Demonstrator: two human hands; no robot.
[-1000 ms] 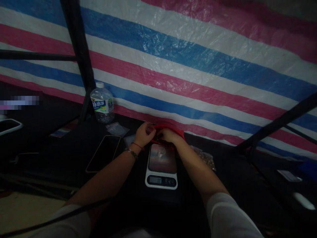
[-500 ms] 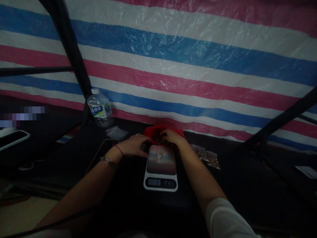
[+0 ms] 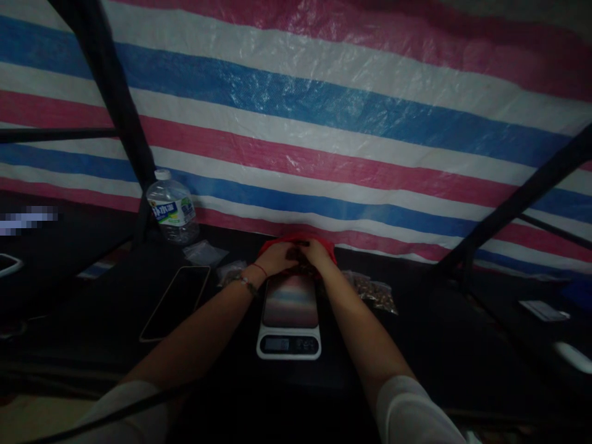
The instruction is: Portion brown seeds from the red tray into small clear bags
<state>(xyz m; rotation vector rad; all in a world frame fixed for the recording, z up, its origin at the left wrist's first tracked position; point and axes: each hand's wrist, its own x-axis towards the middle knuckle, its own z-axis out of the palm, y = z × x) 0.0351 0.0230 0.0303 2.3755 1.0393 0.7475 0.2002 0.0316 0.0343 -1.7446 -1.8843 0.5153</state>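
Note:
Both my hands are at a red bag (image 3: 329,248) holding small dark brown pieces (image 3: 298,253), their kind too dim to name. My left hand (image 3: 280,258) reaches over the bag's left side, its fingertips lost among the pieces. From the right, my right hand (image 3: 317,254) dips in with curled fingers; what they hold is hidden. Just below the hands lies a white kitchen scale (image 3: 290,308) with a shiny plate and a dark display, nothing resting on the plate. Filled clear zip bags (image 3: 372,293) of brown pieces lie right of my right wrist.
Left of my forearm lies a phone (image 3: 176,303), with a flat clear bag (image 3: 205,253) behind it. A large plastic bottle (image 3: 172,209) stands by a black frame post (image 3: 118,105). A striped tarp (image 3: 324,135) closes off the back.
My left hand has moved right, from the space beside the scale onto the red bag. My right hand stays in the bag. The view has shifted slightly.

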